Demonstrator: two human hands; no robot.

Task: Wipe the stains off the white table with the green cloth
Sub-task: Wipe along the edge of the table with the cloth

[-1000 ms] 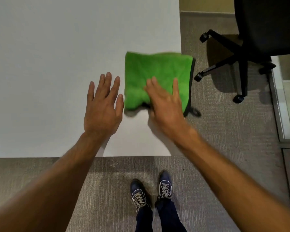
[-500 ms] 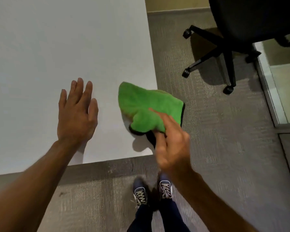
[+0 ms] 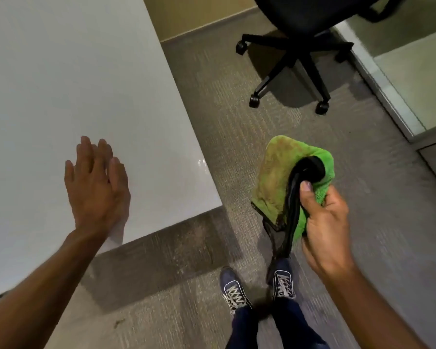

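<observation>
Right hand (image 3: 325,222), at 4 o'clock, is closed around the green cloth (image 3: 282,177), held off the table (image 3: 61,71) above carpet. Left hand (image 3: 96,187) lies open and flat, empty, near the table's corner at 8 o'clock. Cloth judged soft, light, limp; best bunched in the palm. Office chair (image 3: 300,34) at 1 o'clock stands well clear; nothing obstructs.

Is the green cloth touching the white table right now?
Apart. The head view shows the green cloth held in the right hand over the carpet, with bare floor between it and the white table.
</observation>
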